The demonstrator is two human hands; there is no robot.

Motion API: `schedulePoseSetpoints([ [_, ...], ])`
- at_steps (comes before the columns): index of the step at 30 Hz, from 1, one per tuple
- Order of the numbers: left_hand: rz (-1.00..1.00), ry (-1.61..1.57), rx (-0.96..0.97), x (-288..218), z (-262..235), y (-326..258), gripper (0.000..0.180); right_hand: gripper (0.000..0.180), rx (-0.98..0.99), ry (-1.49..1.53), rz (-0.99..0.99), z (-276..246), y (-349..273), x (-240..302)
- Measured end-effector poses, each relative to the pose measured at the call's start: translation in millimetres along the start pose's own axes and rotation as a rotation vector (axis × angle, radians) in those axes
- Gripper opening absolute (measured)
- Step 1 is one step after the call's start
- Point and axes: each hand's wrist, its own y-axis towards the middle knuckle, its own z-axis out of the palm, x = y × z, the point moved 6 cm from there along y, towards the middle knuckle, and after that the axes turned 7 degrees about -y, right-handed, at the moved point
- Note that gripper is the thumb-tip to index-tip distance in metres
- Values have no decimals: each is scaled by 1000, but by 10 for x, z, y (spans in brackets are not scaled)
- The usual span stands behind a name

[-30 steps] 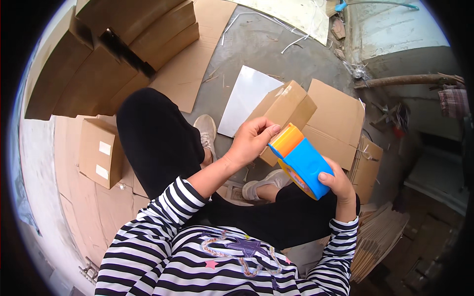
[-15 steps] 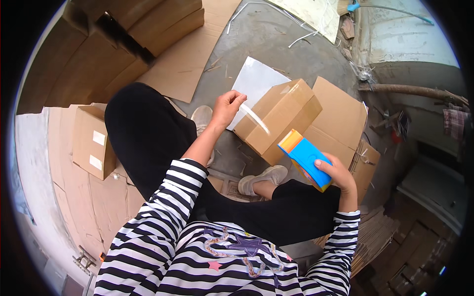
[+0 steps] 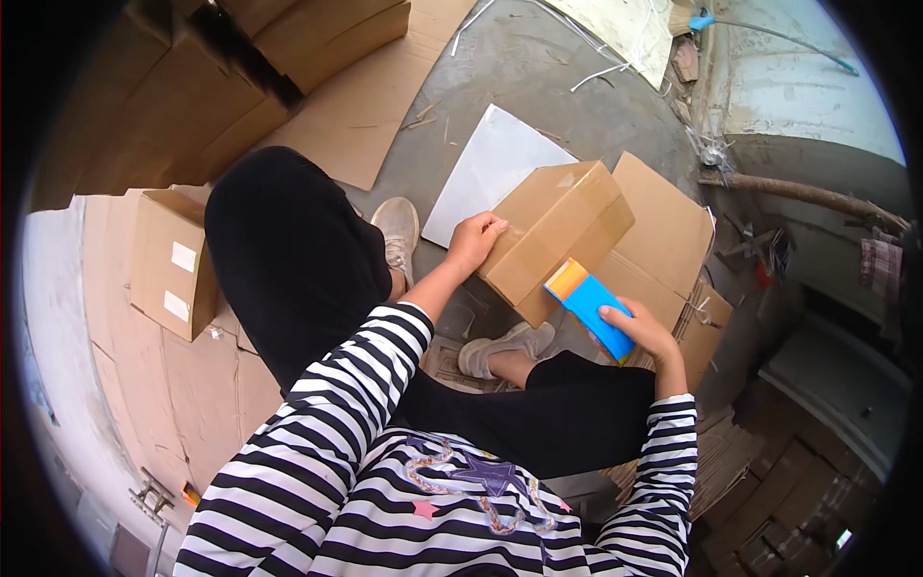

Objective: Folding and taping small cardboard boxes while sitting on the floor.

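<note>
A closed brown cardboard box [image 3: 555, 226] sits tilted on the floor in front of me, its seams covered with shiny tape. My left hand [image 3: 475, 242] rests against the box's left edge, its fingers curled together at the fingertips. Whatever those fingers hold, if anything, is hidden. My right hand [image 3: 642, 329] is wrapped round a blue and orange handheld tape dispenser [image 3: 598, 310]. The dispenser's orange end points at the box's near right side, close to it.
A white sheet [image 3: 493, 159] lies partly under the box. Flattened cardboard [image 3: 663, 226] lies to its right. Another box [image 3: 170, 264] stands at my left, stacked cartons [image 3: 144, 106] at the far left. My shoes [image 3: 395, 231] are near the box. A wooden pole [image 3: 808, 195] crosses at right.
My left hand has come down and right onto the box's edge; the pale strip between its fingers and the box no longer shows. The right hand with the tape dispenser has barely moved.
</note>
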Motion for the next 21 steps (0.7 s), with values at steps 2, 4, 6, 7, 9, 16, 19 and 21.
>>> schedulePoseSetpoints([
  [2, 51, 109, -33, -69, 28, -32, 22, 55, -32, -20, -10, -11, -38, 53],
  [4, 30, 238, -78, -92, 27, -45, 23, 55, -62, -40, -27, -30, -24, 79],
  [6, 25, 240, -82, -120, 7, -36, 25, 54, -63, -34, -41, -24, -1, 29],
  [7, 21, 247, -83, -137, 0, -37, 26, 54, -65, -39, -42, -27, -14, 11],
  [9, 4, 273, -84, -151, 7, -36, 28, 51, -52, 16, -28, -19, -32, 77],
  [16, 31, 402, -54, -193, 4, -43, 29, 47, -45, 78, -45, 40, -131, 313],
  [19, 63, 452, 8, -225, 37, -43, 26, 50, -43, 58, -3, 17, -127, 230],
  [21, -8, 571, 29, 113, -117, -18, 25, 55, -95, -12, 34, -28, -71, 87],
])
